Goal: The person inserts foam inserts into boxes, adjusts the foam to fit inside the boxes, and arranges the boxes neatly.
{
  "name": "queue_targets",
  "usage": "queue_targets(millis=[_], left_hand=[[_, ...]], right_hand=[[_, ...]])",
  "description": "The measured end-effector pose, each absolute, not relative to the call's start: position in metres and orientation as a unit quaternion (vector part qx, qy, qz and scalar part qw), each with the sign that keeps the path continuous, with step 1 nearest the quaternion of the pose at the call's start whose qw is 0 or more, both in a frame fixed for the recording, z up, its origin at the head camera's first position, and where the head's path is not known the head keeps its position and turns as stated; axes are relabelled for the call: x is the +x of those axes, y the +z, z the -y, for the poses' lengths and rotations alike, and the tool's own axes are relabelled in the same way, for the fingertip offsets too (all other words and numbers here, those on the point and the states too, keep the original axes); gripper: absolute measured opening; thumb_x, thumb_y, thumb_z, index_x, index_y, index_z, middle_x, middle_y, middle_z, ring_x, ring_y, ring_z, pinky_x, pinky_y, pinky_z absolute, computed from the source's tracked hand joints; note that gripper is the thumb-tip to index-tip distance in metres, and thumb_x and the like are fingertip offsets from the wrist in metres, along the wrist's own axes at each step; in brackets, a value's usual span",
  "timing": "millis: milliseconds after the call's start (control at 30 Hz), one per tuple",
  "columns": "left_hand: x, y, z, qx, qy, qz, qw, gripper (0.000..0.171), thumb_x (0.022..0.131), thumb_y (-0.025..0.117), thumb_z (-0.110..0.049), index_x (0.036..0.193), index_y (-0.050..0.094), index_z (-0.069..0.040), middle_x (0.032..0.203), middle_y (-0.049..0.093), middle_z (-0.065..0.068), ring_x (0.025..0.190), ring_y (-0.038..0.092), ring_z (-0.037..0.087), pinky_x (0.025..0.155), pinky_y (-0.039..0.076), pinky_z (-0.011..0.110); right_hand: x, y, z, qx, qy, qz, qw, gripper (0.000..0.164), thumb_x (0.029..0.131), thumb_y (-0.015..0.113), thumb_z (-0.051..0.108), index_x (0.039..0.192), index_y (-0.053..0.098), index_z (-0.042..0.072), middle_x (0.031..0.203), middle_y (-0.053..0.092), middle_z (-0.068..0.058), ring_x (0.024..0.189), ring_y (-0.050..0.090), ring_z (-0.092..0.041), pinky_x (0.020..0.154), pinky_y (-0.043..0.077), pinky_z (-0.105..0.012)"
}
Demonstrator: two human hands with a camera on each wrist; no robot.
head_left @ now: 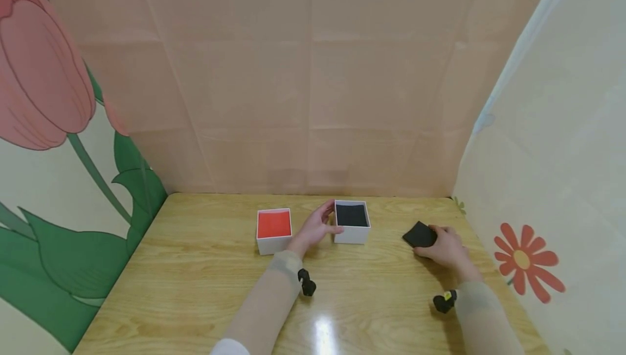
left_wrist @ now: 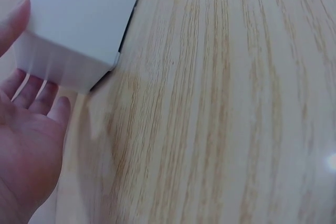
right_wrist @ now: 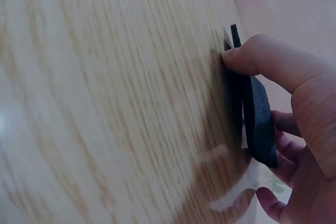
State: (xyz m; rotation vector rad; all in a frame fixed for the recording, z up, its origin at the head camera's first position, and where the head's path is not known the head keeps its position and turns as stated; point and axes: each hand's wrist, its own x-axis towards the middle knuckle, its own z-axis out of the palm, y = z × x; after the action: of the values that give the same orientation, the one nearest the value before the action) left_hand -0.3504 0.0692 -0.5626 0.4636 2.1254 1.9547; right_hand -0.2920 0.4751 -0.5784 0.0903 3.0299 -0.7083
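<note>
Two white open-topped boxes stand on the table. A red square sheet (head_left: 274,224) fills the top of the left box (head_left: 274,245), and a black square sheet (head_left: 351,215) lies inside the right box (head_left: 350,235). My left hand (head_left: 317,229) holds that right box by its left side, thumb (left_wrist: 13,24) at the front and fingers (left_wrist: 39,98) toward the back. Over to the right, my right hand (head_left: 446,247) pinches a thin black square sheet (head_left: 419,234) by its edge. In the right wrist view it is tilted up on edge, close to the table.
The wooden table (head_left: 205,284) ends at a brown paper backdrop (head_left: 308,99). Side panels carry a painted tulip (head_left: 44,67) on the left and a red flower (head_left: 521,260) on the right. Small black devices sit on both wrists.
</note>
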Motion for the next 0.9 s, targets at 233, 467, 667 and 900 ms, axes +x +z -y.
queue_targets(millis=[233, 467, 667, 900], left_hand=[[-0.351, -0.562, -0.069, 0.161, 0.664, -0.722, 0.108, 0.091, 0.090, 0.086, -0.004, 0.167, 0.036, -0.007, 0.167, 0.045, 0.009, 0.157, 0.036, 0.030, 0.129, 0.027, 0.045], [-0.351, -0.561, -0.069, 0.164, 0.668, -0.717, 0.110, 0.091, 0.091, 0.085, -0.003, 0.167, 0.036, -0.008, 0.168, 0.043, 0.011, 0.157, 0.034, 0.032, 0.129, 0.026, 0.046], [-0.351, -0.563, -0.069, 0.160, 0.665, -0.721, 0.110, 0.091, 0.091, 0.085, -0.005, 0.168, 0.036, -0.011, 0.168, 0.043, 0.010, 0.157, 0.035, 0.032, 0.129, 0.027, 0.047], [-0.351, -0.563, -0.069, 0.161, 0.661, -0.725, 0.109, 0.091, 0.090, 0.086, -0.005, 0.167, 0.037, -0.011, 0.167, 0.044, 0.009, 0.157, 0.036, 0.030, 0.128, 0.028, 0.046]], right_hand=[[-0.292, -0.575, -0.473, 0.006, -0.231, -0.973, -0.009, 0.111, 0.081, 0.088, 0.059, 0.158, 0.042, -0.006, 0.147, 0.038, -0.043, 0.123, 0.047, -0.058, 0.091, 0.044, -0.073], [-0.291, -0.564, -0.458, -0.026, -0.225, -0.974, -0.026, 0.110, 0.081, 0.090, 0.057, 0.159, 0.041, -0.004, 0.149, 0.041, -0.042, 0.128, 0.047, -0.058, 0.097, 0.045, -0.073], [-0.294, -0.561, -0.450, -0.050, -0.242, -0.969, -0.030, 0.102, 0.084, 0.089, 0.052, 0.157, 0.045, -0.004, 0.147, 0.045, -0.040, 0.125, 0.051, -0.055, 0.098, 0.047, -0.070], [-0.298, -0.549, -0.436, -0.071, -0.274, -0.959, -0.027, 0.101, 0.087, 0.088, 0.047, 0.161, 0.041, -0.002, 0.151, 0.042, -0.039, 0.128, 0.051, -0.054, 0.101, 0.047, -0.068]])
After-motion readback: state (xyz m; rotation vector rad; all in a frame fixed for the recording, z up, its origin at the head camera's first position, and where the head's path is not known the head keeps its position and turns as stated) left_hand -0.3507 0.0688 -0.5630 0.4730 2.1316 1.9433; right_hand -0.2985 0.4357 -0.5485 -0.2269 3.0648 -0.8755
